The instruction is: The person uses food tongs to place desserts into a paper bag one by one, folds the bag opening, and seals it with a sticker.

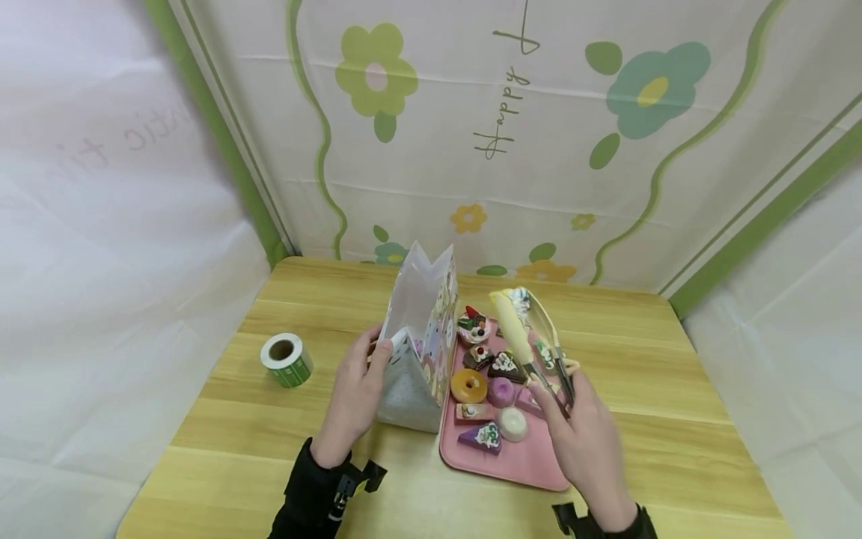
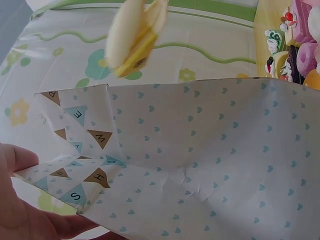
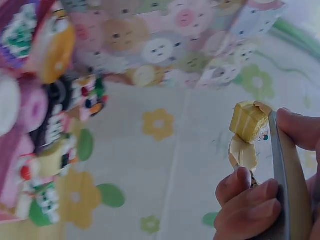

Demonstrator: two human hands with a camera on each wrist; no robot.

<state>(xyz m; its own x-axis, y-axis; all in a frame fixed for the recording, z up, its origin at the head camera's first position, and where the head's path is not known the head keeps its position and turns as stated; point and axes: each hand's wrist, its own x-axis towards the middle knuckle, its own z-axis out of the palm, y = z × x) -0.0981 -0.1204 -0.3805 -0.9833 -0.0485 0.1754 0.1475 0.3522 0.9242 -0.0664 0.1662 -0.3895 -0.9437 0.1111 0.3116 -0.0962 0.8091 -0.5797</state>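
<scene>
My left hand [image 1: 355, 397] grips the left side of an open-topped paper bag [image 1: 407, 393], thumb near its rim. In the left wrist view, the bag [image 2: 200, 150] shows small blue hearts and pennant shapes with letters. My right hand [image 1: 586, 438] holds cream-tipped metal tongs [image 1: 515, 333]. Between the tips is a toy cake slice [image 3: 247, 122], yellow with pale layers and white topping. The raised tongs overlap the pink tray [image 1: 505, 468] in the head view, to the right of the bag.
Several toy sweets lie on the tray, among them an orange donut [image 1: 468, 385], a purple cake wedge [image 1: 481, 437] and a white round piece [image 1: 513, 424]. A roll of green labels [image 1: 291, 367] stands left of the bag. A flowered curtain [image 1: 465, 187] hangs behind the wooden table [image 1: 646, 419].
</scene>
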